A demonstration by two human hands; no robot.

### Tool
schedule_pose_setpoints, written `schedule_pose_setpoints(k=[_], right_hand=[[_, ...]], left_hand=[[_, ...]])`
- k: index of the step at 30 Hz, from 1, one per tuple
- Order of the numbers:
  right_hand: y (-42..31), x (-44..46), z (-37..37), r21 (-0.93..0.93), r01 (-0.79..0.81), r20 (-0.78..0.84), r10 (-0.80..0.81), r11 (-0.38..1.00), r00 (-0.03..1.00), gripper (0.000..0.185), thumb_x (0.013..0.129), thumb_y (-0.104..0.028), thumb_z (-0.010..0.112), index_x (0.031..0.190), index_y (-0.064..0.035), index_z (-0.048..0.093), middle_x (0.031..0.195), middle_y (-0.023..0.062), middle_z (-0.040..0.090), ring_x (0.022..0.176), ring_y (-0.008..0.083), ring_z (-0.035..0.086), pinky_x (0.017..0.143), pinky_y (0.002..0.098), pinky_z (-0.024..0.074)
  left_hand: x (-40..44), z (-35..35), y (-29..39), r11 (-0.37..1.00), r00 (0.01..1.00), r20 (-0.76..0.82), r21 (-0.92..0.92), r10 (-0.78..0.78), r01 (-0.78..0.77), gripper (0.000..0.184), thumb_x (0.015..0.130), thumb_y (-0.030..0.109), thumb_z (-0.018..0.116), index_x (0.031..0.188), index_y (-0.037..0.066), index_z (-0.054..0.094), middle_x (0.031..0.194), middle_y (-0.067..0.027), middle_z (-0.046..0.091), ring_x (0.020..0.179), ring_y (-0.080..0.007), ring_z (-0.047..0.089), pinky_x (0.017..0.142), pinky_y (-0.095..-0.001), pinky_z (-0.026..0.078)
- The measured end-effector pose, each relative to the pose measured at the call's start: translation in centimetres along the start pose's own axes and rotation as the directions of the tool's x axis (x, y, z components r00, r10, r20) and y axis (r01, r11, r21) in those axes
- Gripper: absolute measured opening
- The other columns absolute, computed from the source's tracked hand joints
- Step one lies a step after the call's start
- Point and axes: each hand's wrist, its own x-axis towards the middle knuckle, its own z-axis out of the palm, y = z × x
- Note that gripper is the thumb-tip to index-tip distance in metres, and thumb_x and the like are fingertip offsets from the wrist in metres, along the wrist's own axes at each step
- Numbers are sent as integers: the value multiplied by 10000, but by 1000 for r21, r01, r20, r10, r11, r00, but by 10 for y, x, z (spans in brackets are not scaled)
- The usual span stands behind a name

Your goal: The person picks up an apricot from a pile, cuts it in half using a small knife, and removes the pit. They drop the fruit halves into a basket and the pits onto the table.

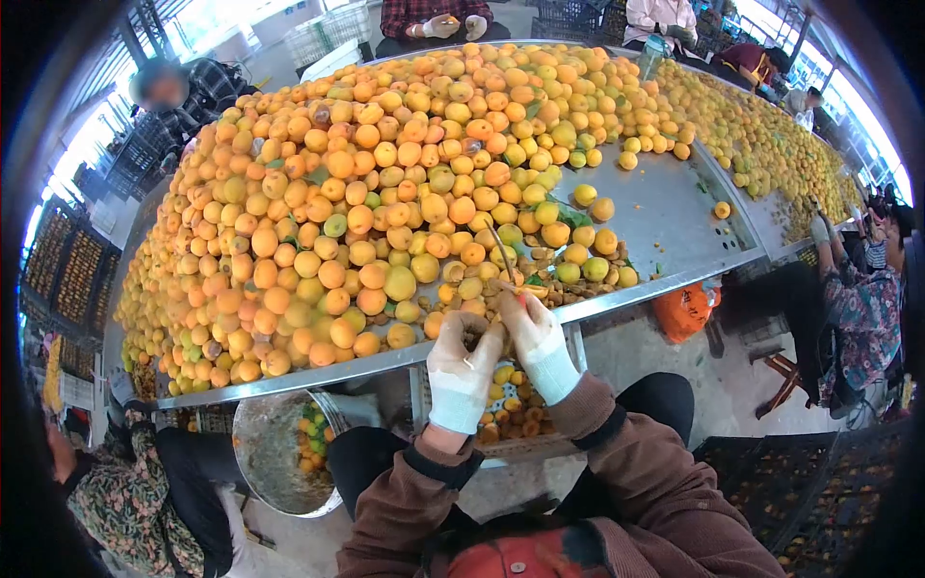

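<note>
My left hand, in a whitish work glove, is curled at the table's front edge. Its fingers close around something brownish that I cannot make out. Close beside it, my right hand, also gloved, grips a thin, slightly curved knife pointing up and away, with a bit of red showing at the grip. Just past both hands lies a large heap of apricots, orange to yellow-green, on a metal table. Cut pieces and brown scraps lie near the right hand. Below my hands, a crate holds apricot pieces.
A metal bucket with fruit and green bits stands at lower left. An orange bag lies under the table's right side. Dark crates are at lower right. Other people sit around the table, one across with gloved hands.
</note>
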Motion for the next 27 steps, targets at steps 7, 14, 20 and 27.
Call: schedule_pose_setpoints(k=[7,14,20,27], right_hand=[[-3,4,4,68,7,-63,-3,998,998,257,946,-238,556,999,13,576,800,81,574,769,103,501,680,263,447],[-11,3,9,-160,112,-4,-114,981,993,179,916,-141,580,980,22,543,803,83,578,730,130,539,655,277,465],[-1,10,7,-180,194,7,-196,964,981,170,912,-124,569,973,27,522,796,78,569,723,136,527,659,277,462],[-11,21,9,46,-112,39,110,993,993,189,909,-157,576,955,19,521,786,59,562,728,126,520,658,283,461]], left_hand=[[14,-5,1,986,988,59,-76,-142,147,231,945,198,543,1082,12,558,893,-41,589,728,-98,520,640,-237,443],[26,-12,-13,994,990,92,-15,107,-106,198,932,122,510,1058,-23,555,953,-50,554,838,-120,494,771,-232,414],[34,-23,-4,763,868,251,415,428,-496,297,823,-103,468,1110,-61,529,1057,-206,560,920,-351,580,811,-367,483],[39,-12,-12,982,992,39,-155,118,-111,268,887,-73,436,1125,-48,556,1070,-184,579,960,-316,598,850,-349,482]])
